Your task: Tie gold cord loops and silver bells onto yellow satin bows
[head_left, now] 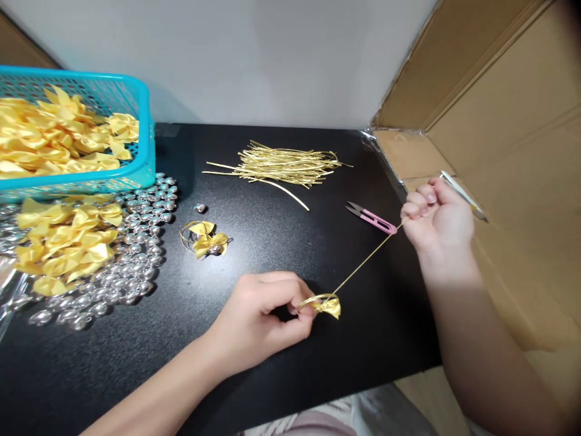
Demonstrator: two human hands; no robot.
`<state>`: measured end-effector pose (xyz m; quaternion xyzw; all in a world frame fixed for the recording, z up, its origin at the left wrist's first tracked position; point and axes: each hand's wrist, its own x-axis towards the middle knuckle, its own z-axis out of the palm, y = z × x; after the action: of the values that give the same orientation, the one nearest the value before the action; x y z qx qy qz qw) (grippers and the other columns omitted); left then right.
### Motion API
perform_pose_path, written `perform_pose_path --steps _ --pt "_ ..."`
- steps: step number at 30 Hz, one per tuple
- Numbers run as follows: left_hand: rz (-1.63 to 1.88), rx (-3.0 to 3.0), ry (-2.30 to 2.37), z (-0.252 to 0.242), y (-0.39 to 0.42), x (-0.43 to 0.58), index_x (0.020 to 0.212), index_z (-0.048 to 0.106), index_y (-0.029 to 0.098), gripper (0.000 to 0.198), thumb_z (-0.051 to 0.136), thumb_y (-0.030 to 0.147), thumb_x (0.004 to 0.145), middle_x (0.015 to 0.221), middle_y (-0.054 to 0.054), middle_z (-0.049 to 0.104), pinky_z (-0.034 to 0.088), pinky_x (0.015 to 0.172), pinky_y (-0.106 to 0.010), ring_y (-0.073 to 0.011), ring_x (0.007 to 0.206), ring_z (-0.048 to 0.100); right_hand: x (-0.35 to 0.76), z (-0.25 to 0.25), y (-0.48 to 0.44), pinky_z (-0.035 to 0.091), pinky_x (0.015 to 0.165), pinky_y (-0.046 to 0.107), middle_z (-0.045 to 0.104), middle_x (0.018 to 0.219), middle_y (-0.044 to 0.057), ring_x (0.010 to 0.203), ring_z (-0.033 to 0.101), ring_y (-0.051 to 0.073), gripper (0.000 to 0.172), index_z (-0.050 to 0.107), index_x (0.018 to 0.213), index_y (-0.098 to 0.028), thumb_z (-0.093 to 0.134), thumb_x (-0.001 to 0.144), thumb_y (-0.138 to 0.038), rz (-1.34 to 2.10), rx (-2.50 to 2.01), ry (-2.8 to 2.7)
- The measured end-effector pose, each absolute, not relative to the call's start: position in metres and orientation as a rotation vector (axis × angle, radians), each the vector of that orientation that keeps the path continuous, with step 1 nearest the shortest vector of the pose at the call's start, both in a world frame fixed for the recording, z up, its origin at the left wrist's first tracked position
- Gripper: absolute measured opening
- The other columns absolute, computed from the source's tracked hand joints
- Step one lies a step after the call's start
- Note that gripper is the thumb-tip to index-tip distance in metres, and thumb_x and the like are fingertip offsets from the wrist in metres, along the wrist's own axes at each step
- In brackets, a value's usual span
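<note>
My left hand (265, 315) rests on the black table (281, 254) with its fingers pinched on a small yellow ribbon bow (329, 306) that carries a loop of gold wire. A taut gold wire (367, 259) runs from the bow up and to the right into my right hand (436, 221). That hand is a closed fist gripping the wire's end, and a thin white and grey tool (463, 195) sticks out behind it.
Pink thread snips (372, 219) lie left of my right hand. A bundle of gold wires (285, 165) lies at the back. Two finished bows (206, 237), loose yellow bows (63, 239) on silver beads (136, 266), a teal basket (146, 139) and a cardboard box (494, 121) surround the spot.
</note>
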<state>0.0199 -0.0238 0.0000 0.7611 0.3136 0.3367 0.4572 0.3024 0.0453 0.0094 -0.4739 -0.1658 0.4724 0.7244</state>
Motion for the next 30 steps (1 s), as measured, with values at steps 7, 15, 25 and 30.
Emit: perform_pose_path --steps 7,15,25,30 --pt "0.890 1.952 0.812 -0.004 -0.025 0.018 0.073 0.059 0.019 0.016 0.066 0.004 0.077 0.068 0.001 0.070 0.051 0.059 -0.016 -0.0091 0.059 0.065 0.293 0.017 0.042 0.021 0.034 0.015 0.029 0.053 -0.007 0.038 0.020 0.005 0.029 0.044 0.063 -0.019 0.039 0.090 -0.010 1.063 -0.968 -0.339" --pt "0.764 1.359 0.912 -0.007 -0.025 0.021 0.081 0.062 0.016 0.010 0.072 0.018 0.078 0.070 0.001 0.065 0.048 0.054 -0.014 -0.0058 0.055 0.056 0.252 0.013 0.027 0.018 0.035 0.015 0.027 0.055 -0.009 0.040 0.019 0.006 0.014 0.048 0.073 -0.021 0.054 0.086 -0.019 1.249 -0.934 -0.478" --pt "0.805 1.146 0.917 -0.009 -0.025 0.021 0.078 0.062 0.015 0.010 0.072 0.017 0.079 0.070 0.001 0.065 0.048 0.057 -0.015 -0.0064 0.059 0.058 0.212 -0.001 -0.011 0.020 0.043 0.018 0.044 0.054 -0.006 0.045 0.029 0.004 0.020 0.067 0.078 -0.016 0.073 0.077 -0.034 1.603 -1.100 -1.226" --pt "1.005 1.492 0.866 -0.008 -0.025 0.021 0.073 0.063 0.016 0.014 0.065 0.003 0.078 0.074 0.000 0.069 0.053 0.062 -0.016 -0.0088 0.067 0.065 0.217 0.001 -0.016 0.020 0.043 0.019 0.042 0.055 -0.007 0.046 0.028 0.005 0.019 0.067 0.083 -0.017 0.073 0.078 -0.034 1.590 -1.049 -1.267"
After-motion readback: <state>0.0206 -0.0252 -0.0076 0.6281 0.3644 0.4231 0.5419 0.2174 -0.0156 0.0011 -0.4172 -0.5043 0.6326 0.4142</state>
